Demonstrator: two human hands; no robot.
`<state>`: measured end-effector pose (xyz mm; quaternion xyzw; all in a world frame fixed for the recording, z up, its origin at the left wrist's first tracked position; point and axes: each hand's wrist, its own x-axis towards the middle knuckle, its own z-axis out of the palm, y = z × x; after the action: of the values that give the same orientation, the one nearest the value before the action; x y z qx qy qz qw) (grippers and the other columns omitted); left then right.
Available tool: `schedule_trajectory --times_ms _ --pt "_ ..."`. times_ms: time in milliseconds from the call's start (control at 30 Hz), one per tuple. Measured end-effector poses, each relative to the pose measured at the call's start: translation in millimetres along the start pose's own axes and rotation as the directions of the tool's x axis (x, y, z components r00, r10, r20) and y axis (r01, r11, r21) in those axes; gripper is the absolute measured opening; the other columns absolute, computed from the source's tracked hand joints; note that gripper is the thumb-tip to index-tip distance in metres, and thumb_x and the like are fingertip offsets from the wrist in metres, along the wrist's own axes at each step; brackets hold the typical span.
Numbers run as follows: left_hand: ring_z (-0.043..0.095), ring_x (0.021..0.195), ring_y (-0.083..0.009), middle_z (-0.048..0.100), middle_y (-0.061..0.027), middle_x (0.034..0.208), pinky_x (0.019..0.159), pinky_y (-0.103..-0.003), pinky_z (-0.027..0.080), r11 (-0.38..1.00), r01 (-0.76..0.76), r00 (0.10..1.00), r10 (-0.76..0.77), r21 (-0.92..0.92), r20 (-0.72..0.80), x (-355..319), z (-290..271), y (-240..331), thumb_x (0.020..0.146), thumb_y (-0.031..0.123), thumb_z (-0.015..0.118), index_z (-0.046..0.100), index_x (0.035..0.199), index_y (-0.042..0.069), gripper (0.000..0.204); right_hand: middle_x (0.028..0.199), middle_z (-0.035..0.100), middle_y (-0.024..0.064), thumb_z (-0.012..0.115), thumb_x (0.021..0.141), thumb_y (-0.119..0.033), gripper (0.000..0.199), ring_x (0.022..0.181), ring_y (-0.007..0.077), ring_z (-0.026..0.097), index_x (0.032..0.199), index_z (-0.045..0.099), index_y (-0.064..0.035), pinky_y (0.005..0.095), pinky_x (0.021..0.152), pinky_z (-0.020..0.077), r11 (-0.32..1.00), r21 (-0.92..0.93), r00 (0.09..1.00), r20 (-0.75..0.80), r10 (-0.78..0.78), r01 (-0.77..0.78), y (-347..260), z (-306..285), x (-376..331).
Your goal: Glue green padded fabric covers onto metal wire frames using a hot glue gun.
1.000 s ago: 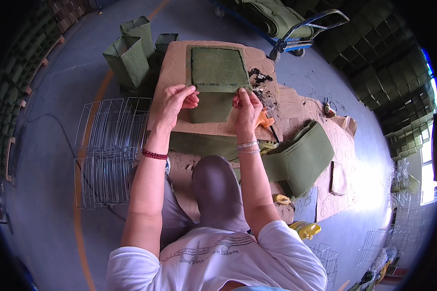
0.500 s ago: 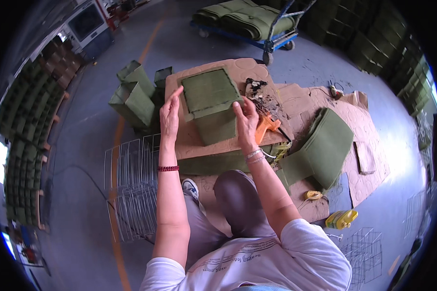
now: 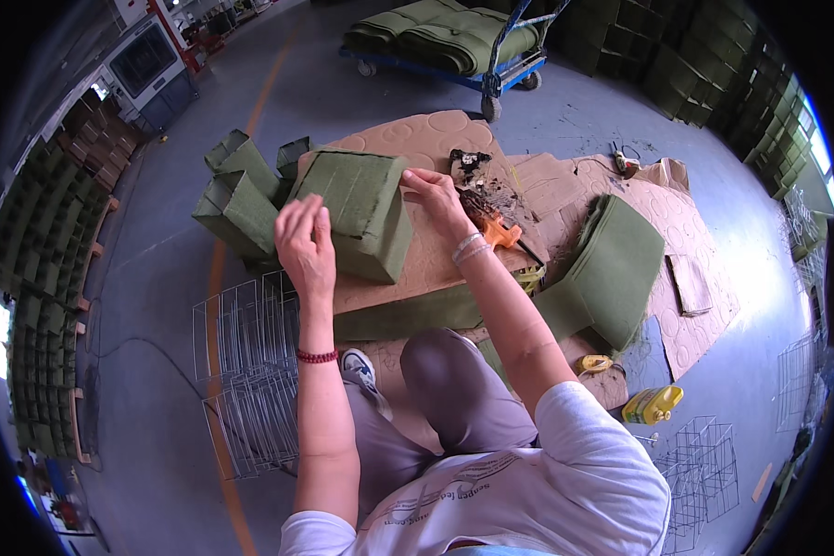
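A green felt box [image 3: 352,199] stands on a cardboard-topped work surface, tilted and turned, its flat square face upward with dark marks along the edges. My right hand [image 3: 438,199] pinches the box's far right corner between thumb and fingers. At the near left edge of the box is my left hand [image 3: 306,248], fingers raised and slightly blurred, apparently not gripping. An orange glue gun [image 3: 500,232] lies just right of the box, near dark glue residue [image 3: 477,176] on the cardboard.
Open green felt boxes [image 3: 236,199] stand to the left, above wire frames [image 3: 250,371]. Stacked green felt sheets [image 3: 621,269] lie right on cardboard. A yellow bottle [image 3: 653,404] stands near more wire frames [image 3: 700,477]. Beyond is a blue cart [image 3: 514,69] carrying folded felt.
The box has turned and shifted left, now leaning so its right side shows. My left hand has moved down to its near edge; my right hand has moved up to the far corner.
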<state>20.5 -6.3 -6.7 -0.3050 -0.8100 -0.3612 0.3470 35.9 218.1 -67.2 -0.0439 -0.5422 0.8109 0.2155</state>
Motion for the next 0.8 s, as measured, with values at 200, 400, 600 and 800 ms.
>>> schedule_trajectory --times_ms 200,400,600,800 --pt "0.044 0.121 -0.0341 0.046 -0.0208 0.131 0.103 -0.041 0.034 0.968 0.249 0.964 -0.245 -0.027 0.102 2 22 -32 0.095 0.036 0.047 0.047 0.126 -0.005 0.052 0.089 0.065 0.0011 0.060 0.089 -0.025 0.024 0.080 0.0101 0.059 0.097 0.068 -0.0033 0.0255 0.076 0.0465 0.998 0.069 0.999 -0.033 0.006 -0.003 -1 7 17" --pt "0.048 0.116 -0.0352 0.049 -0.0216 0.126 0.101 -0.042 0.036 0.975 0.218 0.970 -0.221 0.037 0.102 -2 19 -20 0.094 0.038 0.046 0.049 0.123 -0.007 0.053 0.096 0.066 0.0010 0.057 0.091 -0.026 0.025 0.085 0.0104 0.059 0.101 0.066 -0.0041 0.0279 0.080 0.0464 0.983 0.173 0.995 -0.071 0.076 -0.063 12 15 17" --pt "0.048 0.116 -0.0347 0.052 -0.0206 0.123 0.102 -0.043 0.035 0.951 0.244 0.961 -0.263 0.188 0.085 -9 10 -8 0.093 0.041 0.045 0.052 0.120 -0.007 0.056 0.095 0.066 0.0011 0.059 0.090 -0.026 0.025 0.085 0.0104 0.059 0.102 0.066 -0.0049 0.0279 0.078 0.0470 0.986 0.147 0.993 -0.075 0.095 -0.083 11 25 20" --pt "0.035 0.130 -0.0320 0.045 -0.0208 0.133 0.108 -0.050 0.025 0.988 0.025 0.999 -0.032 0.152 0.043 -4 7 9 0.092 0.046 0.046 0.051 0.123 -0.006 0.061 0.093 0.066 0.0005 0.061 0.089 -0.025 0.024 0.083 0.0105 0.060 0.101 0.066 -0.0042 0.0268 0.076 0.0471 0.980 0.177 0.991 -0.076 0.110 -0.095 8 26 19"
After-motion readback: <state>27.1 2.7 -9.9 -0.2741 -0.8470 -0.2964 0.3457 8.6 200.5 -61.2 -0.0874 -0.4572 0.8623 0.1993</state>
